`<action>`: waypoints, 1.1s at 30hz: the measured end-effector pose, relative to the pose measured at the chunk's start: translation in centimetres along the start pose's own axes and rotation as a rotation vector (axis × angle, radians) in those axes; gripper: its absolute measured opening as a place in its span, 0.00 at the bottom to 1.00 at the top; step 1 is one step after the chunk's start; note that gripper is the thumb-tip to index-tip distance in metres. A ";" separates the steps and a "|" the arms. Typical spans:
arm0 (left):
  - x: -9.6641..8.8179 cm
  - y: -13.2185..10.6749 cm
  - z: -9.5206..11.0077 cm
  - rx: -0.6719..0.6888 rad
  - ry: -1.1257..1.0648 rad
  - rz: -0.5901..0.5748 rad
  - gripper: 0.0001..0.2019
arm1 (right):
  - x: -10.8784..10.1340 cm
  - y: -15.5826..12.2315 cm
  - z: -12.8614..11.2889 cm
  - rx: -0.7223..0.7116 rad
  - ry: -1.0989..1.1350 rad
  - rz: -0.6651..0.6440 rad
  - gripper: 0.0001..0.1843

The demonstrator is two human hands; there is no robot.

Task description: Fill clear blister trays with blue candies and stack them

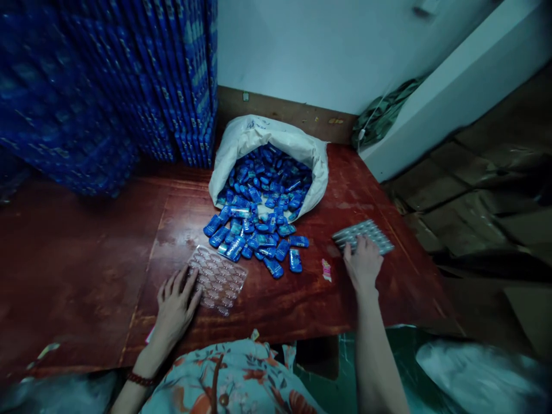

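Observation:
My left hand [175, 307] lies with its fingers spread, its fingertips at the left edge of a clear plastic blister tray [219, 279] with rows of moulded hollows. Farther right, my right hand [364, 267] rests on what looks like a stack of similar trays [366, 233], fingers apart over its near side. Between the hands, several small blue packs [263, 238] spill onto the table from the mouth of a white sack [317, 167]. Many more blue packs fill the sack.
Tall stacks of blue packed goods [142, 80] stand at the back left of the reddish wooden table [86, 253]. A small pink piece [326, 270] lies left of my right hand. Brown cartons [474, 190] are piled beyond the table's right edge.

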State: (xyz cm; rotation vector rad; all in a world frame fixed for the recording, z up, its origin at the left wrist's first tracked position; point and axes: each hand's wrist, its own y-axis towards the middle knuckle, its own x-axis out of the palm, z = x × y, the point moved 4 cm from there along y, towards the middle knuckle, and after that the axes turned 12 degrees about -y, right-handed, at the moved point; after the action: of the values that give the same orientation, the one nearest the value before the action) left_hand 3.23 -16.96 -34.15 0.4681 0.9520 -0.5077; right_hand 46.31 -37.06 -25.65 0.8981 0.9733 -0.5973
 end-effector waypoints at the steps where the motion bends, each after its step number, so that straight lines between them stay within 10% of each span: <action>1: -0.1 -0.2 0.2 -0.019 0.015 -0.010 0.22 | -0.4 -0.6 -0.5 0.009 0.060 0.037 0.23; 10: -1.7 -1.0 2.1 -0.013 -0.068 -0.027 0.17 | -4.4 -11.2 -13.5 -0.432 0.801 -0.019 0.13; 18: -0.9 7.1 7.2 0.274 -0.303 -0.113 0.20 | -7.5 -9.7 -22.3 -0.736 0.641 -0.127 0.19; 25: 3.4 12.7 8.3 0.281 -0.373 -0.241 0.23 | -3.8 -7.8 -19.5 -0.617 0.756 -0.222 0.27; 29: 2.8 13.1 6.8 0.235 -0.726 -0.250 0.23 | -2.9 -8.3 -17.4 -0.560 0.758 -0.204 0.23; 33: 1.0 12.4 4.7 -0.103 -1.215 -0.182 0.26 | -5.0 -8.9 -18.1 -0.588 0.545 -0.124 0.19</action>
State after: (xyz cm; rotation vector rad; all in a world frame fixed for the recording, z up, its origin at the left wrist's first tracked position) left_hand 14.12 -10.17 -30.76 -0.0710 -0.1585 -0.7600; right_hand 29.19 -25.87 -29.31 0.4712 1.5997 -0.1353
